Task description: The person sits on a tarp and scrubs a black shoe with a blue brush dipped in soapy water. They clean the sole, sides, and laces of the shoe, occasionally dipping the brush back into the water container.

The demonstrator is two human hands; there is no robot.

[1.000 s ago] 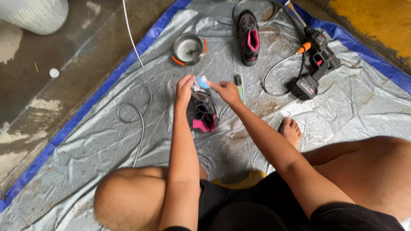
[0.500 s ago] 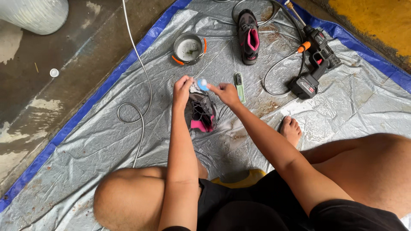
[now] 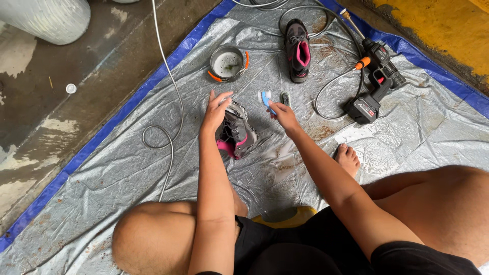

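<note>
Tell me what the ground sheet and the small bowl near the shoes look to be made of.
Ground sheet: looks like woven plastic tarpaulin, silver-grey with a blue border; it creases sharply and has a dull sheen. Small bowl: probably metal, judging by its thin grey wall and shiny rim, with orange handle pieces that look like plastic or rubber coating; cloudy liquid sits inside.

A second grey and pink shoe (image 3: 297, 50) lay at the top centre on my silver tarp (image 3: 127, 173). Left of it sat a round bowl (image 3: 227, 63) with orange handles. A black spray gun (image 3: 374, 84) lay at upper right, its hose (image 3: 326, 91) looping beside it.
</note>
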